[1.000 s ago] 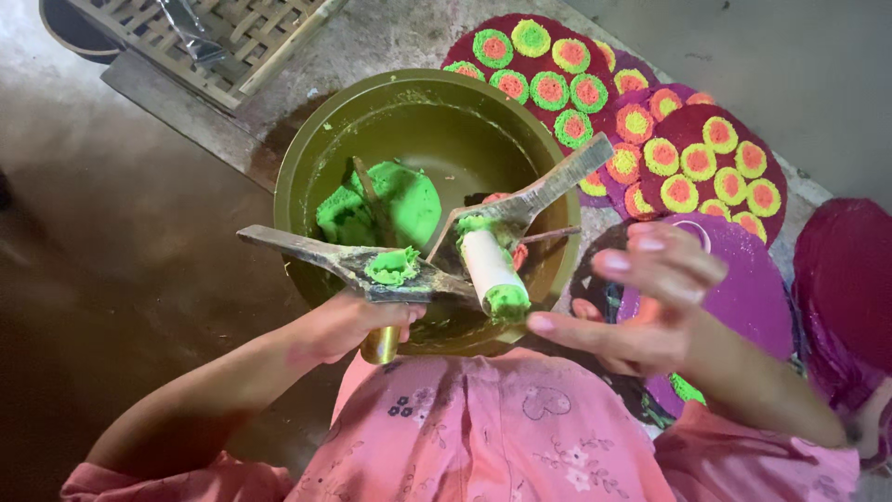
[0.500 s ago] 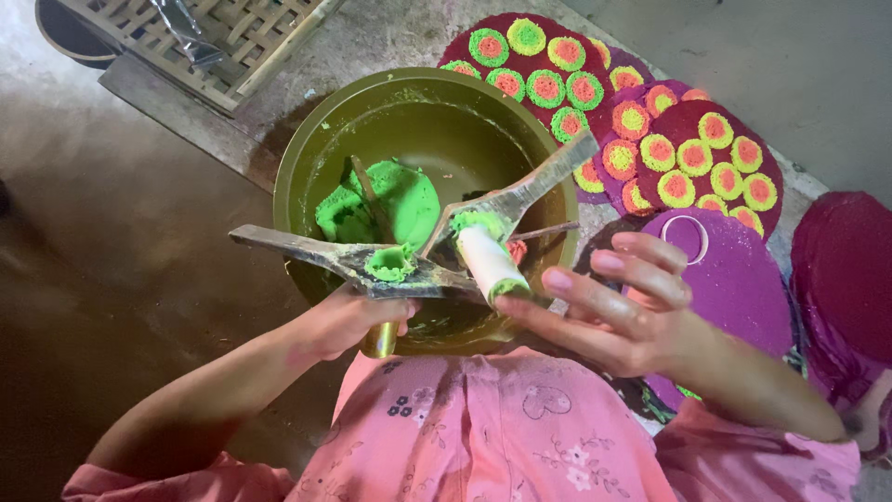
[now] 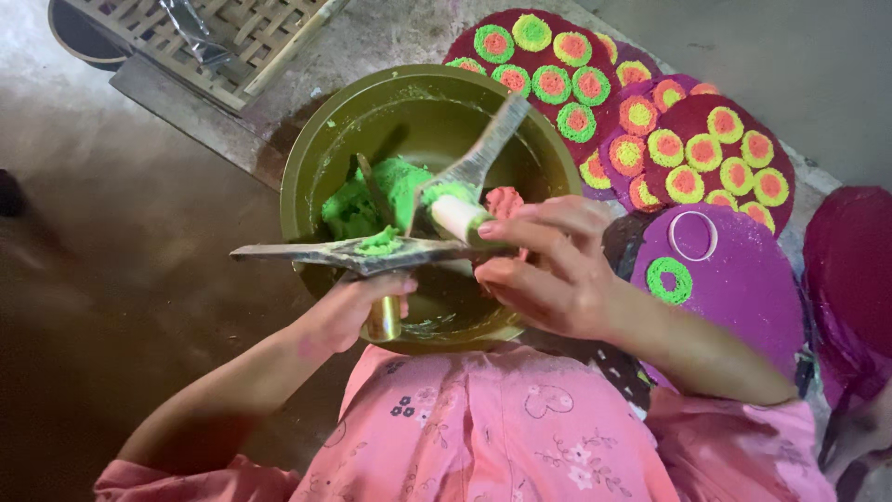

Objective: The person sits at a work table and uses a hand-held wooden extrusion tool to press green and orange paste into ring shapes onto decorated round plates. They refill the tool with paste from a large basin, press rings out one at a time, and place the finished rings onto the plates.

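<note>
Left hand point(image 3: 348, 311): gripping the brass tube point(image 3: 382, 319), metal blades point(image 3: 372, 253) above its fingers, unmoved.
Green paste point(image 3: 381, 242): on the blade, over the bowl point(image 3: 307, 186).
Right hand point(image 3: 548, 279): was spread wide; fingers now curl onto the white roller point(image 3: 457, 214).

The right hand point(image 3: 557, 270) hides the white roller's point(image 3: 457, 216) lower end.

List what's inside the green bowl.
The green bowl holds a mound of green paste with a stick in it, and a patch of pink paste. The tool and both hands cover the near bottom.
</note>
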`<state>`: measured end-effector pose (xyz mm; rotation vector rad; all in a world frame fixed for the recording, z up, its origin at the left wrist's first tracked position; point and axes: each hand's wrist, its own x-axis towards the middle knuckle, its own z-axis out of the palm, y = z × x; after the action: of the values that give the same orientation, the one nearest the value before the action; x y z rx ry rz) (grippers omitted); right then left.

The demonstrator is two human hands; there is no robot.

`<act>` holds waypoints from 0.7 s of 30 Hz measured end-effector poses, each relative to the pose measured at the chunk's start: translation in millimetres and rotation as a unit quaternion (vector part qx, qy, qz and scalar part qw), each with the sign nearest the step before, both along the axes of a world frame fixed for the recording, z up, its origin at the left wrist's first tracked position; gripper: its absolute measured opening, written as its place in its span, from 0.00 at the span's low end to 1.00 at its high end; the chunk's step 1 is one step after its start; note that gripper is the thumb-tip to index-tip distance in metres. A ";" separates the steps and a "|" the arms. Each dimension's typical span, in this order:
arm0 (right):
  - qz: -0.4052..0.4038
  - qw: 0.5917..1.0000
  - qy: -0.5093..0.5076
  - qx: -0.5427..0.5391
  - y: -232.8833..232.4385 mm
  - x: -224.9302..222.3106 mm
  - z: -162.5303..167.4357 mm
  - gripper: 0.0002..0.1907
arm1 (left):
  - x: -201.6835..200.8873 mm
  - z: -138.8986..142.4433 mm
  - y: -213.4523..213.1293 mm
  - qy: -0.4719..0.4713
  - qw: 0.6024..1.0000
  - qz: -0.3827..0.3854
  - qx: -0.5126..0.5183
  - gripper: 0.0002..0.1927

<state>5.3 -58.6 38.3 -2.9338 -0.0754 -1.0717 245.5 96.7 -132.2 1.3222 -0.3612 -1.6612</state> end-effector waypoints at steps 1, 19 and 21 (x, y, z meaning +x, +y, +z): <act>0.004 0.999 0.007 0.044 -2.1 -4.7 -5.8 0.10 | 3.0 -4.8 2.0 -0.001 1.000 0.001 0.031 0.15; -0.251 0.423 -0.136 0.860 3.9 -169.7 -187.6 0.33 | 46.5 -122.0 48.7 -0.714 0.621 0.264 -0.189 0.23; -0.171 0.435 -0.161 0.869 5.2 -160.4 -159.2 0.33 | 46.9 -133.2 50.3 -0.729 0.625 0.209 -0.182 0.23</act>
<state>-155.1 -53.4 -121.0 -0.7622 0.9744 -0.7030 292.4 147.0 -265.4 1.9423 -1.1199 0.2384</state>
